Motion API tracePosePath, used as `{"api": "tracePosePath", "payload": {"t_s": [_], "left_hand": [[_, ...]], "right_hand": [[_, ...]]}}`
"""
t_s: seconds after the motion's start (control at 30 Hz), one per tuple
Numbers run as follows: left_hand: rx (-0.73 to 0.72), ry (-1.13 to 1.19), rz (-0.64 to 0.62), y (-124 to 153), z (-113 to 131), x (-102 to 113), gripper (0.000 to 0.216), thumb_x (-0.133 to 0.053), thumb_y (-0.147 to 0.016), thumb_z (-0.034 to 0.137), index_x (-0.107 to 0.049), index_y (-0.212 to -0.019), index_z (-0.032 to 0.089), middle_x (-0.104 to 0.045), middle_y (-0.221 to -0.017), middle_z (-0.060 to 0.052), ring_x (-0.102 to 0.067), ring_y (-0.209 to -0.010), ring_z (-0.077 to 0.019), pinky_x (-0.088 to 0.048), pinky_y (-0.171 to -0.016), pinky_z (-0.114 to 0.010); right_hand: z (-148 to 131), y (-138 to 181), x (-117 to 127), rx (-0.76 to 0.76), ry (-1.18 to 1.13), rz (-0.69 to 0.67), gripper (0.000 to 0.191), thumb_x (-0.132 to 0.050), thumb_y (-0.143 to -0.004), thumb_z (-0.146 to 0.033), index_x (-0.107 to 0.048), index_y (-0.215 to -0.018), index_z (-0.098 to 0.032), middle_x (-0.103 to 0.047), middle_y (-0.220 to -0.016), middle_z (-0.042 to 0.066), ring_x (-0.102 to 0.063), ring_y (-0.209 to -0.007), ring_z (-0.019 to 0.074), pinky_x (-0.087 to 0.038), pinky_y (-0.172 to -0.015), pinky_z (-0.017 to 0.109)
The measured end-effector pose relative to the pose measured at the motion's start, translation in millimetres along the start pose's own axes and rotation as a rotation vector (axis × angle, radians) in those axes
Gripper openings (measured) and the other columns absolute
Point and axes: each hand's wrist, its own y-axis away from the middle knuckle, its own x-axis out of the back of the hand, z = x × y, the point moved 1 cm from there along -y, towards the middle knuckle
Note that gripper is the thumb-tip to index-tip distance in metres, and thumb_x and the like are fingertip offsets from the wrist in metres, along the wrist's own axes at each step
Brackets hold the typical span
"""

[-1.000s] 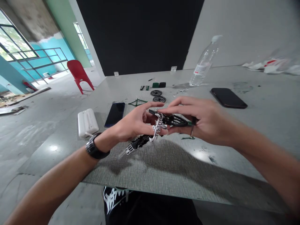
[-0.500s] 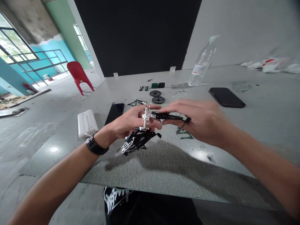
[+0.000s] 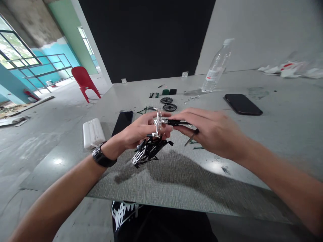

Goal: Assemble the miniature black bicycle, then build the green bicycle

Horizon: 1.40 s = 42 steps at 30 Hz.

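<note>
A miniature black bicycle (image 3: 153,148) with a silver handlebar (image 3: 158,122) and a silver rear rack (image 3: 138,156) is held tilted above the table. My left hand (image 3: 141,129) is closed around its front part, just behind the handlebar. My right hand (image 3: 212,129) pinches the black front fork (image 3: 178,122) between thumb and fingers. From under that hand pokes a thin metal rod with a dark end (image 3: 192,137), perhaps a small tool; its rest is hidden. Green frame pieces (image 3: 196,145) lie on the table beneath the right hand.
Two small spoked wheels (image 3: 166,100), green and black pieces (image 3: 166,91) and silver bits (image 3: 193,98) lie beyond my hands. A bottle (image 3: 218,67) and a dark phone (image 3: 243,104) are at right; a white power bank (image 3: 93,133) and another phone (image 3: 123,122) at left.
My right hand has shifted slightly left along the fork, covering more of it. The thin rod now sticks out further left and lower. The bicycle has hardly moved.
</note>
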Motion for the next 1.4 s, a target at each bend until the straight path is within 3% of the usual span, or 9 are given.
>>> {"api": "tracePosePath", "payload": {"t_s": [0.17, 0.57, 0.73, 0.9, 1.07, 1.3, 1.4], "left_hand": [[-0.068, 0.018, 0.076, -0.7, -0.3, -2.4, 0.039, -0.084, -0.079, 0.032, -0.064, -0.108, 0.015, -0.067, -0.083, -0.001, -0.067, -0.071, -0.0119, -0.050, -0.063, -0.022], [-0.129, -0.060, 0.095, -1.2, -1.4, -3.3, 0.031, -0.082, -0.081, 0.031, -0.067, -0.102, 0.014, -0.071, -0.081, -0.003, -0.065, -0.070, -0.0114, -0.053, -0.068, -0.024], [-0.069, -0.021, 0.067, 1.5, 1.4, -1.2, 0.029, -0.080, -0.084, 0.037, -0.071, -0.100, 0.015, -0.073, -0.090, -0.006, -0.067, -0.079, -0.0144, -0.054, -0.067, -0.023], [0.121, 0.127, -0.064, 4.2, -0.2, 5.5, 0.037, -0.079, -0.082, 0.049, -0.074, -0.099, 0.016, -0.073, -0.100, -0.009, -0.069, -0.088, -0.0179, -0.049, -0.055, -0.019], [0.145, 0.146, -0.061, 5.7, -3.1, 5.7, 0.041, -0.075, -0.085, 0.052, -0.072, -0.108, 0.018, -0.072, -0.098, -0.007, -0.068, -0.082, -0.0156, -0.048, -0.053, -0.018], [0.048, 0.065, 0.005, 8.2, -1.2, 2.9, 0.043, -0.070, -0.088, 0.057, -0.072, -0.096, 0.015, -0.076, -0.098, -0.009, -0.072, -0.089, -0.0183, -0.057, -0.075, -0.025], [0.034, 0.011, -0.053, 7.9, 0.1, 3.9, 0.048, -0.063, -0.092, 0.059, -0.075, -0.096, 0.013, -0.078, -0.100, -0.013, -0.074, -0.094, -0.0218, -0.058, -0.083, -0.030]], "right_hand": [[1.8, 0.1, 0.2, 0.060, 0.066, 0.059, 0.028, -0.051, -0.106, -0.029, -0.069, -0.124, -0.018, -0.077, -0.115, 0.010, -0.076, -0.089, 0.0240, -0.057, -0.073, 0.037], [1.7, 2.3, 2.1, 0.012, 0.005, 0.130, 0.023, -0.058, -0.104, -0.027, -0.070, -0.123, -0.026, -0.080, -0.112, 0.003, -0.076, -0.094, 0.0222, -0.054, -0.068, 0.033], [3.8, -2.4, 7.5, 0.002, -0.090, 0.112, 0.021, -0.060, -0.103, -0.032, -0.071, -0.119, -0.024, -0.079, -0.105, 0.005, -0.074, -0.090, 0.0215, -0.053, -0.070, 0.033], [15.4, -6.4, 16.3, -0.147, -0.351, -0.034, 0.027, -0.067, -0.097, -0.046, -0.073, -0.105, -0.021, -0.073, -0.081, 0.001, -0.058, -0.058, 0.0129, -0.041, -0.051, 0.029], [22.3, -4.7, 16.3, -0.230, -0.571, -0.103, 0.031, -0.073, -0.093, -0.048, -0.074, -0.106, -0.021, -0.070, -0.082, 0.001, -0.052, -0.057, 0.0103, -0.037, -0.047, 0.026], [19.4, -2.7, 10.8, -0.290, -0.670, -0.074, 0.029, -0.075, -0.092, -0.045, -0.073, -0.109, -0.022, -0.070, -0.085, 0.002, -0.051, -0.060, 0.0108, -0.036, -0.046, 0.027], [18.1, -2.7, 9.7, -0.305, -0.728, -0.076, 0.027, -0.074, -0.093, -0.045, -0.073, -0.108, -0.023, -0.068, -0.084, 0.002, -0.053, -0.062, 0.0115, -0.036, -0.046, 0.027]]}}
